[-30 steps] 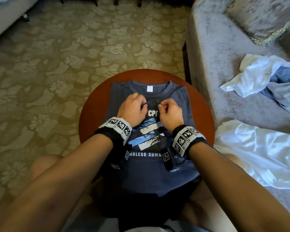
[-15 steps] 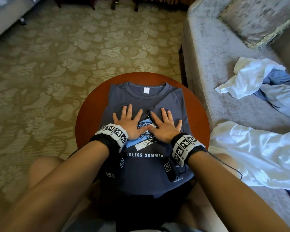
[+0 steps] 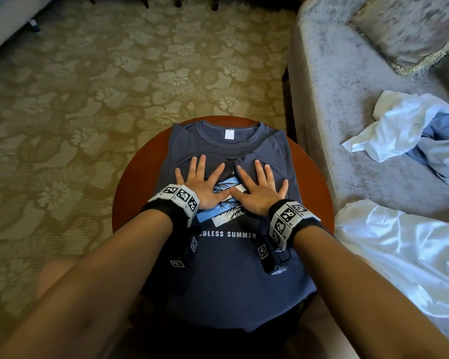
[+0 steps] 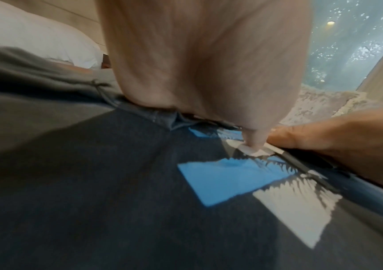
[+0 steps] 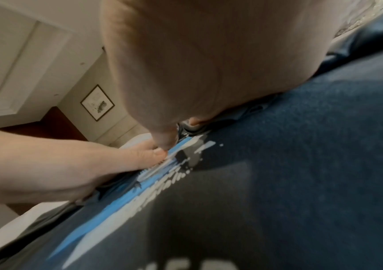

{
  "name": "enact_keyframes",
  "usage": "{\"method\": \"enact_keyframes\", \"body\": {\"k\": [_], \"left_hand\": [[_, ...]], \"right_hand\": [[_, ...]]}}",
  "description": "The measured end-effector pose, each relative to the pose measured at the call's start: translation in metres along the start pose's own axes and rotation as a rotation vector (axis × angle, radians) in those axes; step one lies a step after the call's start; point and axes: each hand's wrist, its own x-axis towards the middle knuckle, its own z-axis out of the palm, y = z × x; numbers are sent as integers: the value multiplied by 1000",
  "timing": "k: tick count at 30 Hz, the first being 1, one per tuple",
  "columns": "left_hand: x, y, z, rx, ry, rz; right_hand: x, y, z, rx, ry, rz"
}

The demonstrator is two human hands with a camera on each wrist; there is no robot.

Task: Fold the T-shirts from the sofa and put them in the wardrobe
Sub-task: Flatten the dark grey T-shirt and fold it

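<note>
The navy T-shirt (image 3: 231,268) covers the round surface (image 3: 138,182), its hem overhanging the near edge. Left hand (image 3: 202,185) and right hand (image 3: 259,190) press flat on it, fingers spread, thumbs touching.

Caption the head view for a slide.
Both hands, left hand and right hand, press flat on the navy T-shirt over the round table.

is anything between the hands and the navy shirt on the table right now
Nothing visible. The left hand and right hand both lie flat with spread fingers directly on the navy T-shirt, which is spread over the round table.
</note>
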Motion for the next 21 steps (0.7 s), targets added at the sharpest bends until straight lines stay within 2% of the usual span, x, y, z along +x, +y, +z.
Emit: {"method": "enact_keyframes", "body": {"k": [2, 5, 7, 10, 12, 14, 21], "left_hand": [[4, 0, -18, 7, 109, 21], [13, -2, -58, -3, 348, 50], [25, -8, -76, -97, 446, -15], [47, -27, -87, -340, 483, -253], [60, -41, -92, -516, 412, -417], [73, -53, -93, -591, 363, -511], [103, -63, -100, -688, 500, -484]], "right_hand": [[4, -6, -16, 64, 133, 33], [22, -9, -52, 245, 427, 185], [39, -1, -72, 314, 515, 261], [63, 13, -84, 302, 468, 380], [77, 20, -84, 296, 429, 456], [90, 26, -81, 303, 409, 503], [118, 31, -90, 357, 563, 447]]}}
